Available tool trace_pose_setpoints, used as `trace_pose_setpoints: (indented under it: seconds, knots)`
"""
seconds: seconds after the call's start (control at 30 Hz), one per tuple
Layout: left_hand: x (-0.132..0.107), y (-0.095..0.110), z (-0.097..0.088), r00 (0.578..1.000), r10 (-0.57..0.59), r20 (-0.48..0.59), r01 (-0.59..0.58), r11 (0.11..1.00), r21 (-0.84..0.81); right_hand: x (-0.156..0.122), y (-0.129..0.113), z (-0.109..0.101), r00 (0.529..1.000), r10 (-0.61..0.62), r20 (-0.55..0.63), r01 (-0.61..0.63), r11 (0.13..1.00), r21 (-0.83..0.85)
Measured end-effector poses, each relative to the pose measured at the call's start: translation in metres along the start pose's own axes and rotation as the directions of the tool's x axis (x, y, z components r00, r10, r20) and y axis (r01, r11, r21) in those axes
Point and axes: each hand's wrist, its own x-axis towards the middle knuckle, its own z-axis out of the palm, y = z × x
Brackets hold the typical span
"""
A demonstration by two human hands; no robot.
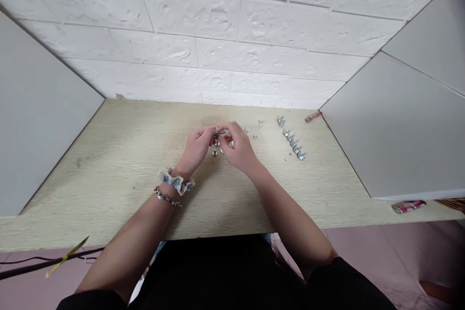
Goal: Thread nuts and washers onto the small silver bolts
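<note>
Left hand (196,147) and right hand (236,147) are pinching a small metal screw (219,133) over the counter (119,155), while wing screws (293,143) are sitting lined up on the right and small loose bits (215,152) are waiting near the hands.

Two hands (216,145) show above the surface (109,164). Six silver wing screws (294,143) lie there, five in a slanting row and one just beyond it. At least six smaller silver fasteners (255,136) lie near the hands, though some are too small to count surely. There are two red-and-silver objects (313,116), one chain bracelet (166,197), and one frayed denim scrunchie (176,181).
</note>
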Motion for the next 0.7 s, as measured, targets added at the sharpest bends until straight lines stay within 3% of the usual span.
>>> trace_pose_setpoints:
  seconds: [0.13,0.27,0.37,0.47,0.6,0.7]
  knots:
    - [0.002,-0.003,0.0,0.999,-0.035,0.021,0.037,0.996,-0.08,-0.001,-0.008,0.0,0.996,0.069,-0.049,-0.064,0.994,0.094]
    - [0.003,-0.005,-0.001,0.999,-0.043,0.017,0.045,0.987,-0.153,0.0,-0.012,-0.003,0.953,0.25,-0.172,-0.229,0.964,0.134]
    - [0.001,-0.004,-0.001,0.999,0.033,-0.006,-0.034,0.999,-0.025,0.001,-0.009,-0.004,0.903,0.43,-0.019,-0.419,0.887,0.193]
    - [-0.004,0.0,-0.001,0.988,0.153,0.035,-0.157,0.98,0.126,0.002,-0.006,-0.004,0.843,0.516,0.154,-0.538,0.808,0.24]
    - [-0.01,0.002,-0.001,0.919,0.327,0.218,-0.381,0.878,0.289,0.004,-0.003,-0.003,0.81,0.554,0.192,-0.587,0.773,0.242]
    - [-0.01,0.001,-0.001,0.877,0.381,0.294,-0.467,0.819,0.332,0.004,-0.001,-0.003,0.81,0.55,0.204,-0.585,0.779,0.223]
